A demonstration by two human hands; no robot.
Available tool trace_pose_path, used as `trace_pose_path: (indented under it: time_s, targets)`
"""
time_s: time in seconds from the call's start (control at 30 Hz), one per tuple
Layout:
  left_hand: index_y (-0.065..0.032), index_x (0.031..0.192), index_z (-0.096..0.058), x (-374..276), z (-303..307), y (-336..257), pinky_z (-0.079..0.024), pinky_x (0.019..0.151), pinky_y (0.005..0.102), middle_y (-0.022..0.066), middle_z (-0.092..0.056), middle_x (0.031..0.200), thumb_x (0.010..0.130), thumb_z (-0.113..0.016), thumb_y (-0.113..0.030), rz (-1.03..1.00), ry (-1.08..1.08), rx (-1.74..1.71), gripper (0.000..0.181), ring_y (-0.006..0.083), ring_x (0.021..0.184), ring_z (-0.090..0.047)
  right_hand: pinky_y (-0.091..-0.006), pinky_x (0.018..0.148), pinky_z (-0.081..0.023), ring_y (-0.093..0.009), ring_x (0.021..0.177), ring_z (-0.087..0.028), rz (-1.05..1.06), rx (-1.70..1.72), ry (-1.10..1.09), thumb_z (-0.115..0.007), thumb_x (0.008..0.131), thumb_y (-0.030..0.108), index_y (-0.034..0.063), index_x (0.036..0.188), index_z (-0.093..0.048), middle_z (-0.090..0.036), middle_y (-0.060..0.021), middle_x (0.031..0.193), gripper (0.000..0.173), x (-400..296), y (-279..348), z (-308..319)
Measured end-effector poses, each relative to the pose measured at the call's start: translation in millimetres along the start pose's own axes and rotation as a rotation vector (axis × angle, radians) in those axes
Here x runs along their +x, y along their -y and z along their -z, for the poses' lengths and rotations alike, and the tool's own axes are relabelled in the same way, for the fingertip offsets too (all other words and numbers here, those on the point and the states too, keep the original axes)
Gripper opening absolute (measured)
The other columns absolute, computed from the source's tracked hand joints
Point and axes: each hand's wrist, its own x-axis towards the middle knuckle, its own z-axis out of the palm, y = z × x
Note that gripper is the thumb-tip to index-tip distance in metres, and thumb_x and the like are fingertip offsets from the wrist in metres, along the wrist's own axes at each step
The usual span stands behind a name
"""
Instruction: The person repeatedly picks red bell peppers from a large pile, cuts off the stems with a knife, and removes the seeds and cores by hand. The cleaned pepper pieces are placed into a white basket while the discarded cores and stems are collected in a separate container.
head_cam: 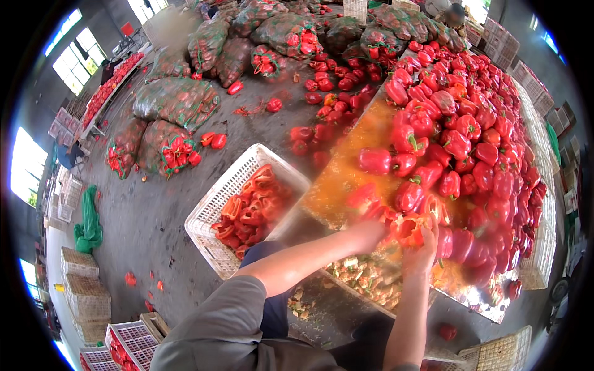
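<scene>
My right hand (pixel 424 246) grips an opened red bell pepper (pixel 410 232), its hollow inside showing, over the metal work table (pixel 345 181). Just left of it, my left hand (pixel 371 235) is closed on something at a red pepper piece; blur hides what exactly its fingers hold. Whole red bell peppers (pixel 468 143) are heaped on the table beyond and right of my hands. Pale cores and seeds (pixel 366 278) lie below my wrists. Left of the table, a white plastic crate (pixel 209 199) holds hollowed pepper pieces (pixel 246 208).
Full mesh sacks of peppers (pixel 176 102) and loose peppers (pixel 274 105) lie on the concrete floor. A green net (pixel 88 222) and stacked crates (pixel 86 297) are at the left. Another crate (pixel 496 352) stands at the lower right. A person (pixel 68 150) sits at the far left.
</scene>
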Motion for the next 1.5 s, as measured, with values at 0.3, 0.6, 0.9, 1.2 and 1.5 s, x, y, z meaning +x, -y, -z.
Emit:
trace_pose_path:
  time_s: [0.3,0.6,0.9,1.2,1.5]
  targets:
    - [-0.0020,0.134,-0.060,-4.6,-15.8,3.8,-0.054,0.098,0.0464,0.0206,-0.068,0.126,0.100,-0.061,-0.017,-0.228,-0.109,-0.641,0.037,0.0331,0.118,-0.066,-0.0330,0.095,-0.057,-0.020,0.114,-0.065,-0.026,-0.261,-0.015,-0.078,0.092,0.003,0.0061,0.156,-0.044,-0.059,-0.0129,0.138,0.072,-15.0,-31.0,-108.4]
    - [-0.0022,0.122,-0.066,-0.2,-3.3,-8.3,-0.054,0.096,0.0454,0.0201,-0.071,0.119,0.098,-0.059,-0.011,-0.118,-0.088,-0.274,0.026,0.0333,0.115,-0.069,-0.0362,0.093,-0.060,-0.028,0.122,-0.064,0.254,-0.793,0.505,-0.081,0.092,0.015,0.0001,0.149,-0.050,-0.058,-0.0221,0.138,0.066,-25.6,-94.4,-198.1]
    - [-0.0024,0.111,-0.072,-15.0,1.2,-5.4,-0.054,0.095,0.0444,0.0196,-0.074,0.111,0.096,-0.057,-0.004,-0.043,-0.075,-0.130,0.021,0.0335,0.111,-0.071,-0.0373,0.097,-0.059,-0.028,0.126,-0.061,0.553,-0.997,0.029,-0.073,0.092,0.001,-0.0038,0.127,-0.066,-0.057,-0.0200,0.139,0.036,-25.8,-40.4,-61.3]
    - [-0.0026,0.098,-0.069,-21.8,9.3,-3.6,-0.058,0.071,0.0500,0.0186,-0.071,0.081,0.099,-0.063,-0.014,-0.030,-0.200,0.156,0.013,0.0351,0.081,-0.073,-0.0418,0.093,-0.054,-0.033,0.105,-0.067,0.304,-1.147,-0.027,-0.072,0.093,0.011,-0.0031,0.124,-0.067,-0.067,-0.0209,0.118,0.034,-1.1,-47.5,21.3]
    - [-0.0017,0.091,-0.071,-56.6,24.3,-30.7,-0.055,0.081,0.0520,0.0179,-0.068,0.088,0.086,-0.076,-0.030,-0.123,0.082,0.145,0.029,0.0396,0.090,-0.068,-0.0457,0.106,-0.050,-0.041,0.123,-0.062,0.280,-1.332,0.000,-0.073,0.085,0.009,-0.0005,0.132,-0.066,-0.062,-0.0256,0.133,0.049,4.1,-49.2,16.3]
